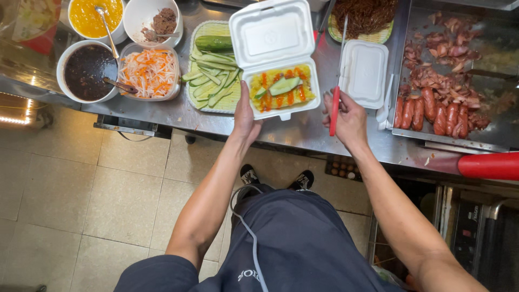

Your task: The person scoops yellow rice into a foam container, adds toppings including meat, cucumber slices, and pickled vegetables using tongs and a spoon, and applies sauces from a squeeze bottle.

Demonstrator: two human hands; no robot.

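We see bowls of sauce and pickled vegetables (pixel 148 72) well left of the hands. The left hand (pixel 246 116) grips the near-left corner of the open foam box (pixel 281 89) of food. Just beyond the right hand (pixel 346 116), closed around red-handled scissors (pixel 335 105), lies a shut foam box (pixel 363 73); sausages (pixel 432 111) lie to its right.

**Open foam box and red-handled scissors**

A white foam clamshell box (pixel 278 65) was held open at the counter edge, lid tilted back. Yellow rice, cucumber slices and orange-red sauce stripes were seen inside. Red-handled scissors (pixel 337 89) were gripped upright just beside it, blades pointing away.
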